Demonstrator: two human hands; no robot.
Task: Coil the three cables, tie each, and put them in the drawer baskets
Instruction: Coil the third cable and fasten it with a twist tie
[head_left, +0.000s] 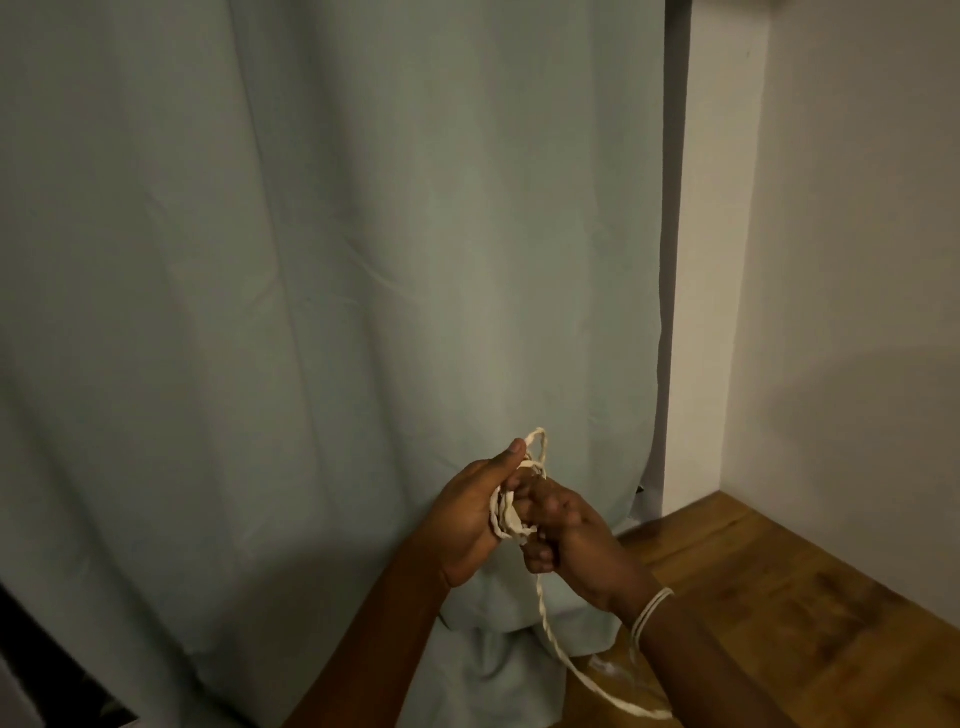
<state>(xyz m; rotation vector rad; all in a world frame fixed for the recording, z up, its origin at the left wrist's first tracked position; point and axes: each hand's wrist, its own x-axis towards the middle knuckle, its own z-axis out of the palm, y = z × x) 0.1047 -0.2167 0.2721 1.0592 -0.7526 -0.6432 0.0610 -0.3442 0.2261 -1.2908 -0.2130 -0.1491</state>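
Note:
A pale, twisted cable (511, 512) is wound in several loops around my left hand (470, 512), whose fingers and thumb curl round the coil. One loop sticks up above the thumb. My right hand (563, 535) pinches the cable just beside the coil. The loose end (576, 670) hangs down from it and trails towards the floor at the lower right. No other cable, drawer or basket is in view.
A pale green curtain (322, 291) fills most of the view and bunches on the floor. A cream wall (852, 260) stands at the right above a wooden floor (779, 613). A thin string band circles my right wrist (652, 610).

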